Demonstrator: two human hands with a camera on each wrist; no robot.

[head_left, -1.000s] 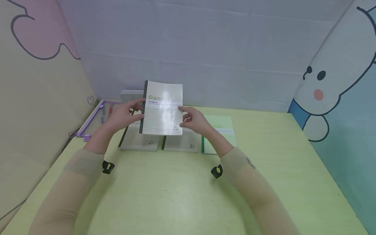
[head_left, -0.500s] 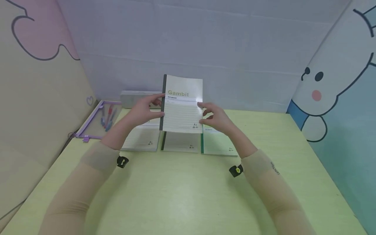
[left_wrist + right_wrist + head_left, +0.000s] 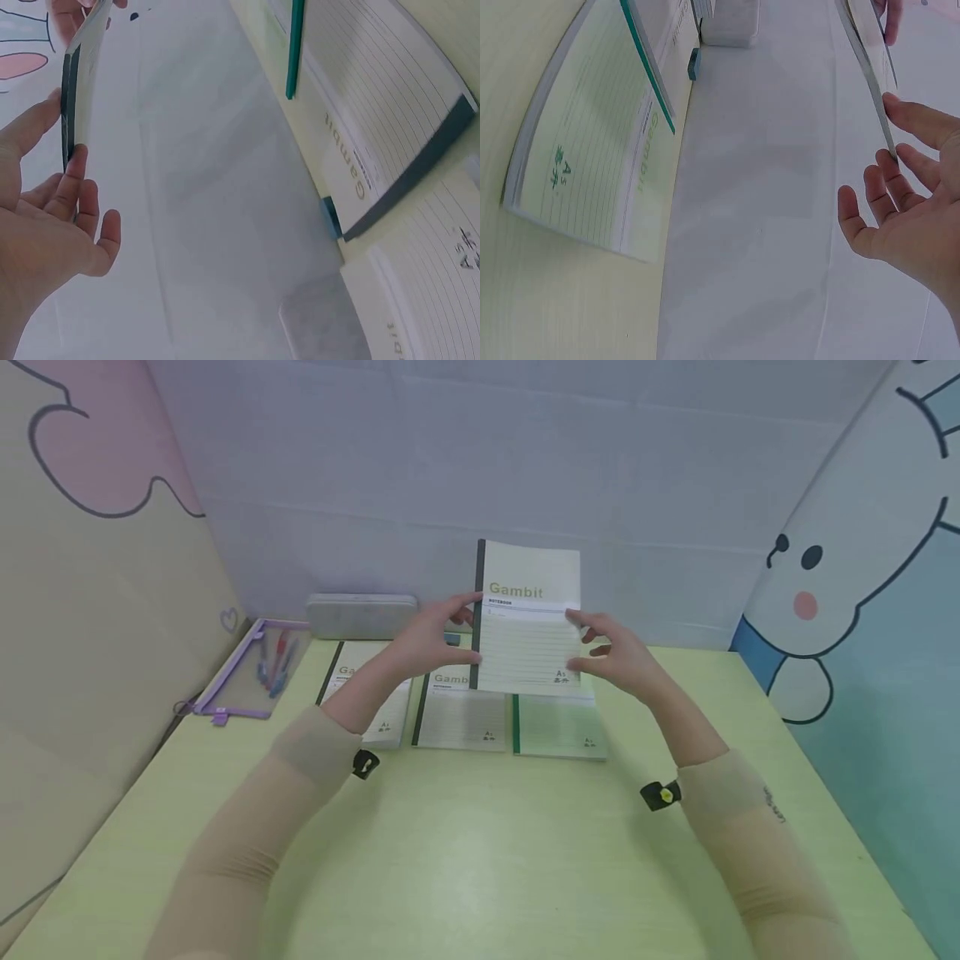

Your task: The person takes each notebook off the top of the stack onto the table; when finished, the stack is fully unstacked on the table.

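A white "Gambit" notebook [image 3: 528, 635] with a dark spine is held up in the air, its cover facing me. My left hand [image 3: 432, 639] pinches its spine edge between thumb and fingers. On the opposite edge, my right hand [image 3: 618, 656] pinches it the same way. Below, three notebooks lie in a row on the table: a white one [image 3: 397, 727] at left, another white one [image 3: 461, 718] in the middle, and a green one [image 3: 558, 727] at right, its upper part hidden by the raised notebook. Both wrist views show the held notebook [image 3: 79, 90] nearly edge-on.
A grey pencil case [image 3: 362, 617] stands at the back against the wall. To its left lies a clear pouch with a purple border [image 3: 225, 672], with several pens [image 3: 276, 664] in it. A small blue block [image 3: 452, 639] sits behind the middle notebook.
Both hands have carried the held notebook to the right and slightly up, from above the left and middle notebooks to above the green one. The pencil case and pens have come into fuller view.
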